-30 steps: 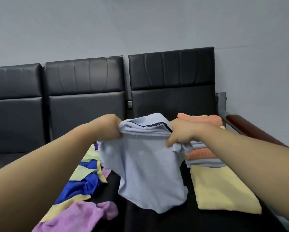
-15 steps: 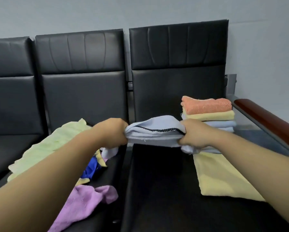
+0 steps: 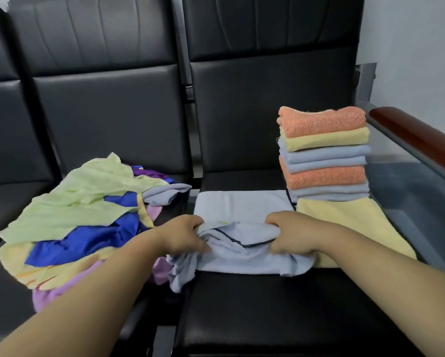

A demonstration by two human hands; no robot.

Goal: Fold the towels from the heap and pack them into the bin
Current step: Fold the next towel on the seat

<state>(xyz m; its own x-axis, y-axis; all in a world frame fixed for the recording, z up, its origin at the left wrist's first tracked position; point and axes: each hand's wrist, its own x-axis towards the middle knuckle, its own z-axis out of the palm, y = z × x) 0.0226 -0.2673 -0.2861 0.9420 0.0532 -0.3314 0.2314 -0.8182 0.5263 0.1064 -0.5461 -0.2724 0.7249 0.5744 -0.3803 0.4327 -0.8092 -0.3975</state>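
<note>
gripping the pale blue towel (image 3: 242, 204) on the black seat (image 3: 267, 305), our left hand (image 3: 182, 235) and right hand (image 3: 291, 234) each clench a bunched end, likely so the fold lies flat. we judge the heap (image 3: 87, 202) sits left for reach, the folded stack (image 3: 324, 153) right. no bin or writing shows

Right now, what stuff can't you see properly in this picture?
Head view only:
The bin: nowhere in frame, so its place is unknown.
Fingertips of the left hand and right hand: tucked into folds of the light blue towel.
Lower towels in the heap: covered by the light green towel, so no count.
Far end of the yellow towel: under the folded stack.
</note>
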